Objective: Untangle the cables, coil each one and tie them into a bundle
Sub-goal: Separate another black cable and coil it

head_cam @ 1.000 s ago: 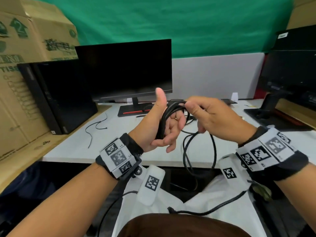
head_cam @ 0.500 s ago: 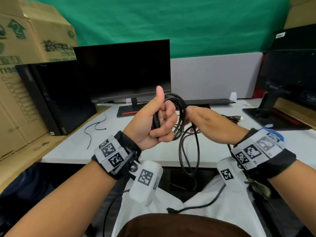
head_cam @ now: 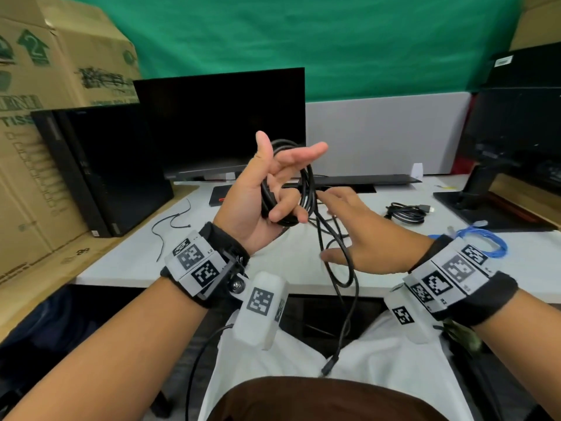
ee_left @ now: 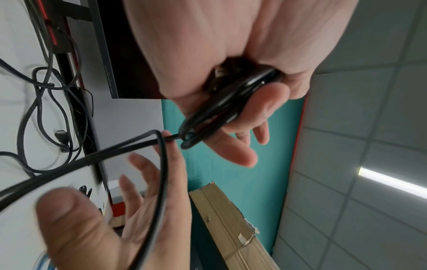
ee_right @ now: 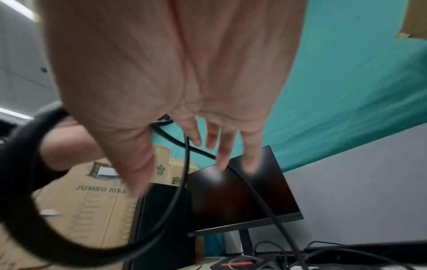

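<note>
Only black cable coil [head_cam: 299, 189] in left hand [head_cam: 258, 202]

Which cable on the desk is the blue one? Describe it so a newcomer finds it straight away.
Start at the white desk and go to its right side, in front of the dark monitor stand. The blue cable lies there in a loose coil, just beyond the right hand's wristband. It is the only blue one; the coiled cable behind it and the one in the left hand are black.

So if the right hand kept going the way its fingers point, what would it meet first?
Probably the black cable coiled in the left hand; the right hand is open and points at it, though depth is unclear.
</note>
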Available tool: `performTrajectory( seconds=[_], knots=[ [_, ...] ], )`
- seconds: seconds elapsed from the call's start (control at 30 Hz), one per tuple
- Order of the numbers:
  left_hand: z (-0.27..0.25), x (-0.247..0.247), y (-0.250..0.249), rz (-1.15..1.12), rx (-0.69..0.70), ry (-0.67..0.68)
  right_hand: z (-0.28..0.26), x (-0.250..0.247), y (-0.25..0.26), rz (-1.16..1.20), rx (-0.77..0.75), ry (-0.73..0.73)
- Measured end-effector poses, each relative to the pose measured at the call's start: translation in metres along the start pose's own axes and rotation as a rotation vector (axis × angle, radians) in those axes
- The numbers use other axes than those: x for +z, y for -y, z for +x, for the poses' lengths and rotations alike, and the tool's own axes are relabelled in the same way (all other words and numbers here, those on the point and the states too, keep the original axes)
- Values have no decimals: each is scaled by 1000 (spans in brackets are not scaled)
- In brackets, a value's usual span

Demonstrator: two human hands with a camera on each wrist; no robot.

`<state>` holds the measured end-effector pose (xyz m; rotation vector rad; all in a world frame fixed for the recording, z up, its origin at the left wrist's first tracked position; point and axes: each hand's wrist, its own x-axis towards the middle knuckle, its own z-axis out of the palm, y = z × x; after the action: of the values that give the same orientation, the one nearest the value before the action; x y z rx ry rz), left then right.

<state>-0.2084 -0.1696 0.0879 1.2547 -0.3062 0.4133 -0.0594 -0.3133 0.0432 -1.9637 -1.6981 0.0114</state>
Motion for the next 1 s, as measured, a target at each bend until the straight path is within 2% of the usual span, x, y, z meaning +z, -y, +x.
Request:
performTrajectory(
  seconds=[0.07,0.13,0.27,0.3,0.37,0.43,0.53,0.57,0.63,0.7,0.73,0.8,0.9,1.0],
  knots=[
    [0,-4,-3,-8,16,-26,-1,-1,6,123,-38,46],
    [1,-9,-4,68,27,-54,-3,-4,12,170,-69,17],
    [2,-16,4,570,67,-186,-2,-21,26,353,-197,-282],
    [1,-16,7,687,68,-202,-3,-27,29,397,-212,-314],
    [-1,-18,14,839,52,-213,-6,-41,34,427,-217,-287],
    [-1,-23,16,937,23,-171,-9,-54,35,399,-210,-190],
    [-1,-29,12,995,-58,-147,-14,-71,23,411,-139,-122],
    [0,-32,10,987,-76,-183,-15,-78,16,462,-102,-136],
    [1,-35,8,963,-87,-262,-18,-95,4,719,12,-150],
    [3,-36,10,955,-96,-312,-23,-110,-3,923,93,-97],
    [4,-35,10,943,-114,-324,-24,-113,-5,893,115,-76],
    [5,-33,9,850,-175,-287,-24,-112,-5,565,103,-109],
    [3,-32,1,667,-296,-83,-20,-109,-5,27,83,-168],
    [0,-36,-9,429,-328,-18,-19,-99,0,-177,53,-139]
  ],
)
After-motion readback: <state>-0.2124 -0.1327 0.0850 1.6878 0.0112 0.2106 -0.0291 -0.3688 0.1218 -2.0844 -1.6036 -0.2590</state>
